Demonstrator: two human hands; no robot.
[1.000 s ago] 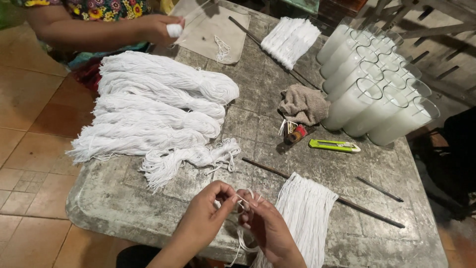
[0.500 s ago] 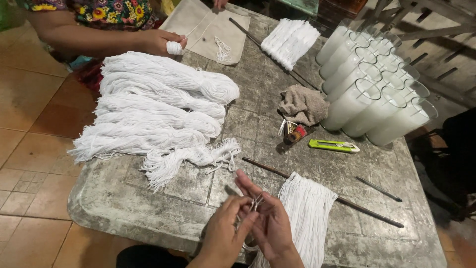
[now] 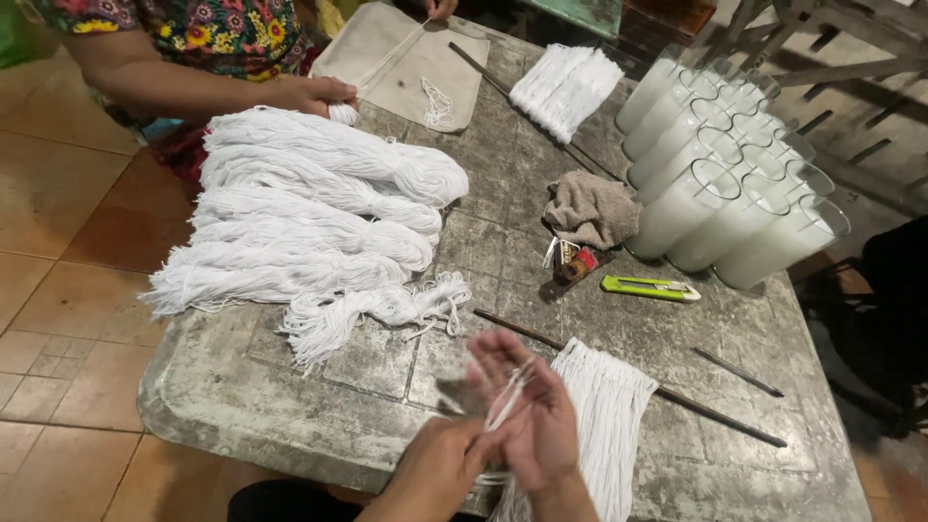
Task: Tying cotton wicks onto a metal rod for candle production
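Note:
My left hand (image 3: 440, 464) and my right hand (image 3: 527, 416) meet low over the near edge of the stone table (image 3: 242, 387). Both grip a thin white string (image 3: 505, 401) that runs up across my right palm; the right fingers are spread and blurred. Just right of them, a row of white strings (image 3: 604, 416) hangs from a long thin rod (image 3: 715, 414) lying across the table. A small loose bundle of white string (image 3: 382, 307) lies to the upper left of my hands.
Large white string skeins (image 3: 309, 208) fill the table's left. Glass tumblers of white wax (image 3: 725, 164) stand at the right, with a rag (image 3: 592, 205), green box cutter (image 3: 650, 287) and second strung rod (image 3: 565, 85). Another person's hand (image 3: 314, 95) holds string at the far left.
My right hand has opened and swung over the string while the left slid lower beneath it. The other person's hand dropped toward the skeins.

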